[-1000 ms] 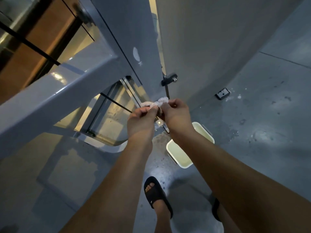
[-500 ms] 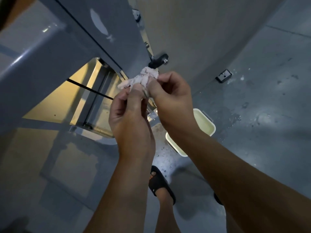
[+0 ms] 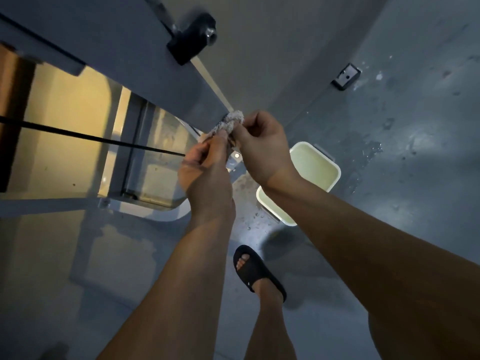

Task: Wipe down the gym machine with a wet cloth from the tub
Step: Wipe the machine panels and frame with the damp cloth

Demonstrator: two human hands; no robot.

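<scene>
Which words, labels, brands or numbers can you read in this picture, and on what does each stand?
None can be read.
The black sandal bears a small pale mark, too small to read.
The gym machine frame, the tub and the cloth show no text.

I saw the cloth (image 3: 228,125), pale and nubbly, twisted into a bunch between the left hand (image 3: 205,172) and right hand (image 3: 262,149), just by the machine (image 3: 155,81)'s grey beam. The cream tub (image 3: 337,175) sat open on the floor (image 3: 415,203) below.

Probably a gym: grey machine frame (image 3: 130,61), black cable (image 3: 91,137), painted floor (image 3: 415,203).
</scene>
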